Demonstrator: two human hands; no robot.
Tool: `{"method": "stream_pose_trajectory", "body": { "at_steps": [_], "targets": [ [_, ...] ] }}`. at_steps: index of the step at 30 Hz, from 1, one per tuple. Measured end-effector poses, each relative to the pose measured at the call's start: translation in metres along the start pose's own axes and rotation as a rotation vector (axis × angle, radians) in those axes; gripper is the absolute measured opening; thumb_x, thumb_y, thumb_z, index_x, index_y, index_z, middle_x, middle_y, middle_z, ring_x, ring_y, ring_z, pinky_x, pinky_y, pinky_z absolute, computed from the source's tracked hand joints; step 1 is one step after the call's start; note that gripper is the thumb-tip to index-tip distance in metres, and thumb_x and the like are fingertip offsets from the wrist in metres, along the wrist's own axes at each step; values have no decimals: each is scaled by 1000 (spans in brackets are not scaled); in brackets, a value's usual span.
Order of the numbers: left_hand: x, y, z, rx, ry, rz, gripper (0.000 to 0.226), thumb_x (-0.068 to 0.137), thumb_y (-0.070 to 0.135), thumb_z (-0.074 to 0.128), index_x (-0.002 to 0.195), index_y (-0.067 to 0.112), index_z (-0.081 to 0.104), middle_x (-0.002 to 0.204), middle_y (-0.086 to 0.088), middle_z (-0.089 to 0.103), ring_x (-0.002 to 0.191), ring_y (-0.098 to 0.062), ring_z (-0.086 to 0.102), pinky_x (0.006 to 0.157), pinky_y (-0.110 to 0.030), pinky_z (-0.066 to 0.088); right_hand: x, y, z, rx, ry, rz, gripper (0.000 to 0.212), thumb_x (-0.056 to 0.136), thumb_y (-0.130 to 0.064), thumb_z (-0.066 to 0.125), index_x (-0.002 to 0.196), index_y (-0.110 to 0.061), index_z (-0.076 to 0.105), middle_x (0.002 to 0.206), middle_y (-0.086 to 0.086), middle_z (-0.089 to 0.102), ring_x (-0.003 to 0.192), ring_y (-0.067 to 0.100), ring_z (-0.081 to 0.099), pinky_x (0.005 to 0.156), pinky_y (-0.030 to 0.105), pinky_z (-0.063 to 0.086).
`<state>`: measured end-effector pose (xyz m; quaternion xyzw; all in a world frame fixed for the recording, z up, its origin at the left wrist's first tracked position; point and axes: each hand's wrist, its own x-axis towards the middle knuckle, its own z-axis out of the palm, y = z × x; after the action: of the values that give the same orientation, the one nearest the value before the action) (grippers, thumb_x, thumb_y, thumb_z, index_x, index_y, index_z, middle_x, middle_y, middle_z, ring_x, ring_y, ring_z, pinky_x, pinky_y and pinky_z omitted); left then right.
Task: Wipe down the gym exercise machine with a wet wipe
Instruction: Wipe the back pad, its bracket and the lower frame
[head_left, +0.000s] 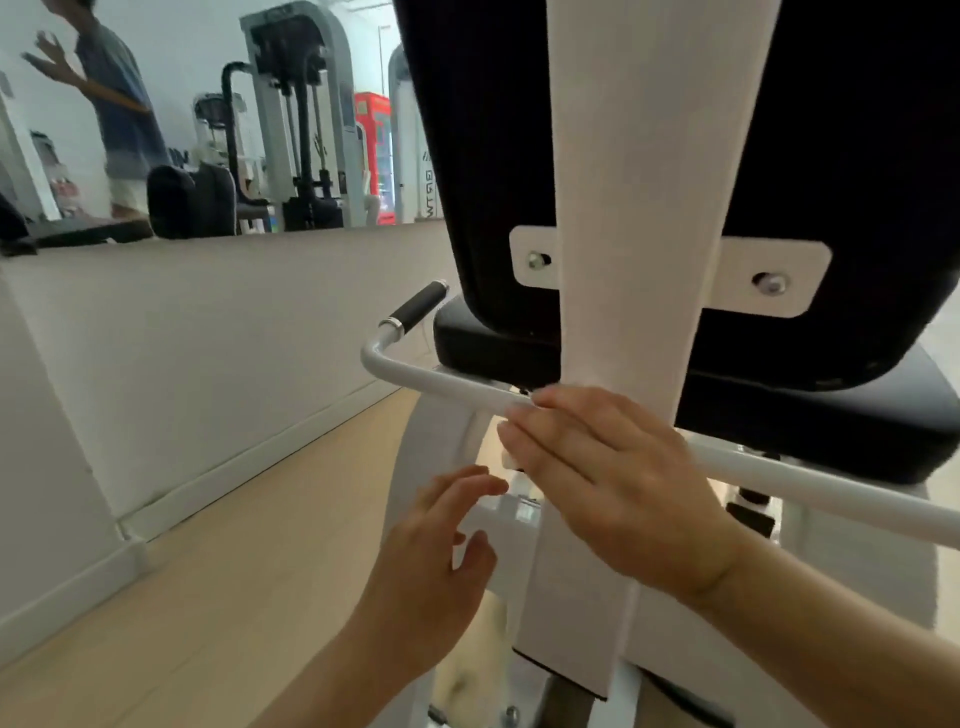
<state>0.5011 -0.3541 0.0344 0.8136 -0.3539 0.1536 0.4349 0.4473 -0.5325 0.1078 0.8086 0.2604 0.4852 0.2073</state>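
I am behind the gym machine: a white upright post (644, 208) carries a black back pad (483, 156) above a black seat (831, 410). A white handle bar (441, 382) with a black grip (421, 306) runs across below the seat. My right hand (608, 478) lies along this bar with its fingers nearly straight, pressing down beside the post. A small white bit, which may be the wet wipe (506, 460), peeks out under its fingers. My left hand (436, 561) hovers lower, fingers spread and relaxed, holding nothing, near the white frame (561, 597).
A low white wall (208, 338) with a mirror above it runs along the left. The mirror reflects other machines (296, 119), a red fridge (376, 150) and a person (111, 98). Light wooden floor (218, 582) lies between the wall and the machine.
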Motion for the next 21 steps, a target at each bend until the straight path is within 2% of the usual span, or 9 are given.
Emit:
{"method": "stream_pose_trajectory", "body": {
  "at_steps": [3, 6, 9, 11, 13, 15, 17, 19, 21],
  "targets": [
    [8, -14, -8, -70, 39, -16, 46, 89, 1, 57, 119, 37, 56, 127, 29, 46, 115, 1, 49, 91, -11, 46, 22, -10, 43, -124, -337, 141, 46, 80, -21, 74, 119, 1, 65, 124, 21, 65, 119, 37, 59, 102, 46, 45],
    [18, -27, -17, -103, 81, 4, 50, 90, 4, 57, 112, 48, 50, 122, 31, 46, 114, 4, 48, 86, -6, 45, 20, -30, 66, -129, -595, 269, 72, 81, -27, 73, 137, 8, 45, 140, 31, 47, 131, 45, 45, 108, 53, 40],
    [25, -38, -20, -183, 116, -10, 47, 92, 5, 54, 110, 48, 50, 119, 26, 51, 113, 4, 48, 83, -3, 43, 32, -38, 75, -26, -631, 346, 79, 79, -23, 74, 143, 5, 38, 145, 29, 42, 135, 43, 42, 106, 57, 41],
    [32, -44, -21, -222, 132, -20, 39, 95, 7, 51, 112, 42, 52, 117, 22, 54, 111, 5, 48, 86, -4, 44, 57, -37, 80, 69, -616, 357, 70, 83, -22, 70, 144, 0, 41, 144, 21, 47, 133, 37, 48, 106, 53, 43],
    [43, -49, -22, -241, 170, -13, 33, 97, 13, 49, 113, 42, 51, 115, 19, 57, 108, 7, 52, 87, -5, 45, 83, -33, 83, 285, -532, 443, 59, 91, -21, 63, 145, -11, 41, 146, 8, 49, 128, 25, 53, 104, 40, 44],
    [60, -55, -22, -206, 236, 29, 28, 97, 26, 47, 122, 36, 52, 118, 15, 60, 101, 7, 57, 86, -1, 42, 98, -27, 78, 535, -466, 631, 61, 93, -15, 60, 148, -23, 35, 153, -6, 35, 130, 14, 47, 103, 24, 39],
    [78, -58, -21, -127, 249, 116, 37, 98, 29, 46, 134, 22, 51, 120, 10, 61, 100, 2, 59, 90, -1, 40, 98, -23, 69, 661, -472, 731, 65, 91, -6, 57, 147, -26, 32, 154, -12, 23, 128, 5, 41, 97, 7, 32],
    [94, -54, -14, -84, 188, 242, 35, 101, 23, 47, 136, 19, 49, 121, 7, 63, 108, -5, 59, 99, -18, 44, 89, -21, 60, 710, -457, 774, 64, 93, -1, 50, 149, -24, 29, 151, -13, 20, 114, -5, 40, 88, -3, 31],
    [104, -50, -6, -25, 170, 363, 31, 100, 25, 44, 130, 24, 53, 122, 9, 64, 114, -6, 56, 102, -38, 44, 80, -20, 53, 657, -475, 805, 70, 96, -2, 45, 154, -27, 15, 155, -14, 13, 115, -3, 41, 88, -1, 34]
  ]
}}
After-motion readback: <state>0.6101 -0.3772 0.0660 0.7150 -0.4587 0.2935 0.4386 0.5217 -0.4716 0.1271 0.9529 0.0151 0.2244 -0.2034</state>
